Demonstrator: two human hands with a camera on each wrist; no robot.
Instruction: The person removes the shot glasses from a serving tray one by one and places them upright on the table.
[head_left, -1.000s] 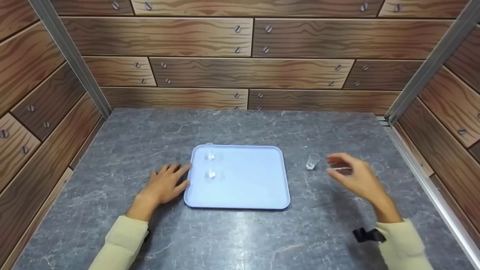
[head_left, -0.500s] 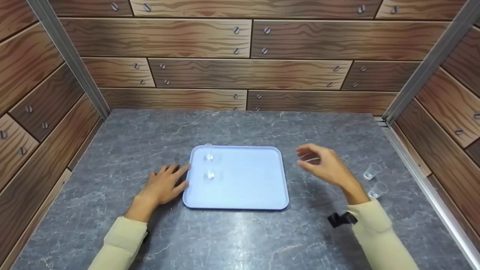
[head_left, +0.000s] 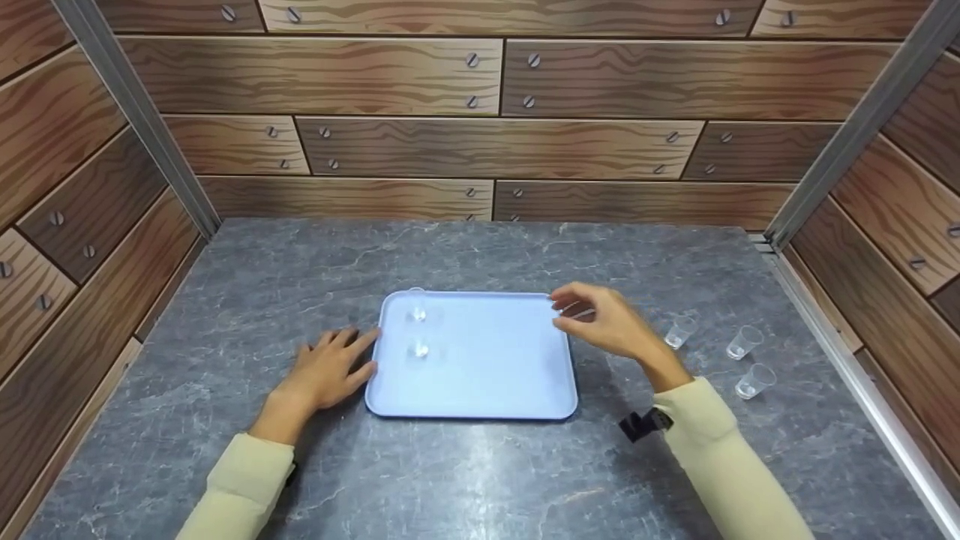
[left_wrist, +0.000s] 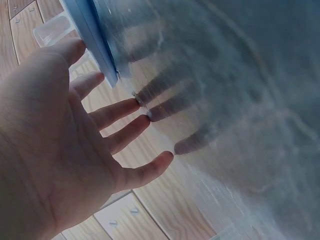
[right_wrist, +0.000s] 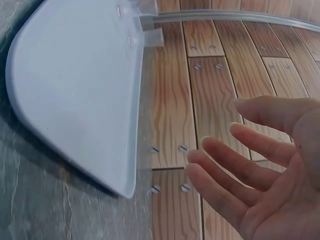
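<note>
My left hand [head_left: 319, 371] rests on the table with spread fingers. Its index finger and thumb touch the left rim of a light blue tray [head_left: 495, 360]. Two small clear shot glasses, one at the back [head_left: 418, 313] and one nearer [head_left: 420, 350], stand at the tray's left side. My right hand [head_left: 600, 319] hovers at the tray's back right corner, fingers loosely bent. In the right wrist view this hand [right_wrist: 255, 165] holds nothing and is apart from the tray. The left wrist view catches a glass [left_wrist: 52, 28] behind the tray rim.
Right of my right forearm stand three more clear shot glasses: one close to the wrist [head_left: 680, 332], one farther right [head_left: 744, 343] and one nearer me [head_left: 755, 381]. Wood-patterned walls [head_left: 397, 142] enclose the grey marbled table [head_left: 420, 480] at the back and sides.
My right hand has moved left to the tray's right rim. It now covers the spot where one glass showed; three glasses to its right have come into view. The left hand is still.
</note>
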